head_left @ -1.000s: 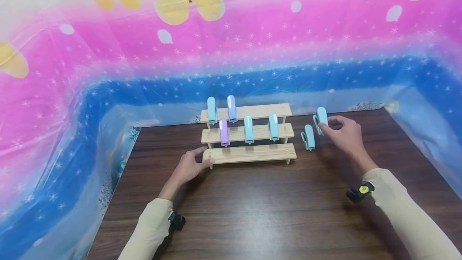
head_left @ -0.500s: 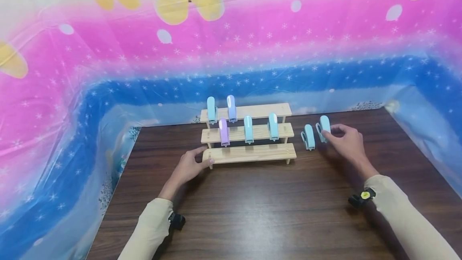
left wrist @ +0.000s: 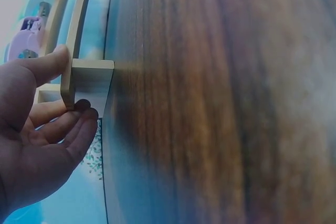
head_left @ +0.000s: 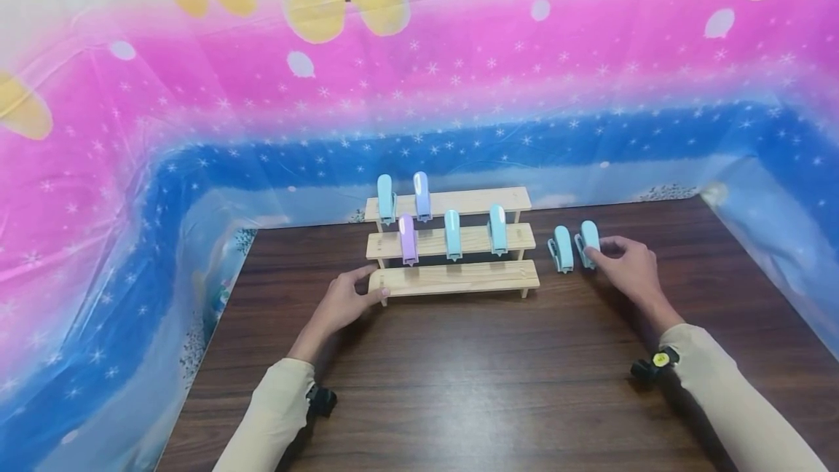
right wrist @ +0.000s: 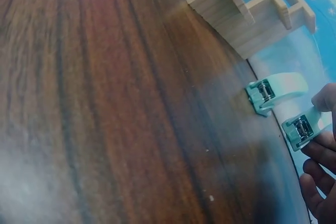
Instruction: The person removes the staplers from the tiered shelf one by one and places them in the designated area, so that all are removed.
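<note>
At the left end of a three-tier wooden rack [head_left: 452, 279], my left hand [head_left: 342, 302] grips the lowest step. Its thumb lies on the board and its fingers curl beneath, as the left wrist view shows. My right hand [head_left: 628, 268] pinches a mint-green stapler [right wrist: 300, 130] between thumb and fingers, close to the table. Just left of it, a second mint-green stapler [head_left: 561, 249] stands on the table. A purple stapler [head_left: 408, 239] and two mint ones sit on the middle step. On the top step are a mint stapler [head_left: 385, 199] and a periwinkle stapler [head_left: 422, 196].
The dark wood-grain table [head_left: 452, 377] carries the rack near its back edge. Behind it hangs a pink and blue patterned cloth [head_left: 459, 86], which also runs along both sides. The lowest rack step bears no stapler.
My right hand has brought its stapler down and toward me, beside the standing mint stapler. The left hand keeps its grip on the rack, and the other staplers stay put.
</note>
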Available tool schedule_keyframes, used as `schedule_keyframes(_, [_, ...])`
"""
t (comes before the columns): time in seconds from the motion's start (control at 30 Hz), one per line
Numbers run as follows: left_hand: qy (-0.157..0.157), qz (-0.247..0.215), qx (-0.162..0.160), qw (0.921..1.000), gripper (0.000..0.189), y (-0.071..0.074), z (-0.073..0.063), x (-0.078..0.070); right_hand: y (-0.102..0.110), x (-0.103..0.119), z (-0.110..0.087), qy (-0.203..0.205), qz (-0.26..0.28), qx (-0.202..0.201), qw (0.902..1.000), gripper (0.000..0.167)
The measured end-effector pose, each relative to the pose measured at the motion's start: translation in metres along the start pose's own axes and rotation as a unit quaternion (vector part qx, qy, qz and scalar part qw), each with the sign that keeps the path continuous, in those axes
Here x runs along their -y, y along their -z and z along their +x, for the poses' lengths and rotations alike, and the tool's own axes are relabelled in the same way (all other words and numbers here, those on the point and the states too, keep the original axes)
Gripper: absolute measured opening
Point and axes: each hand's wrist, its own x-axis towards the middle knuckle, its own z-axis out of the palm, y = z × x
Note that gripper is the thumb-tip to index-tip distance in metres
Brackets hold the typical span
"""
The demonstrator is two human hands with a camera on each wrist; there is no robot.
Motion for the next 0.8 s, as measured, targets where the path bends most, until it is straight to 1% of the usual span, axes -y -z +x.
schedule_keyframes(0.4, [0.001,0.002,-0.001,1.0000,0.066,-0.002,0.001,0.002,-0.006,-0.010,0.001,0.005,-0.015,0.000,0.9999,0.062])
schedule_keyframes(0.8, [-0.002,-0.001,0.001,1.0000,0.067,-0.001,0.001,0.003,-0.009,-0.011,0.003,-0.006,-0.007,0.017,0.9998,0.070])
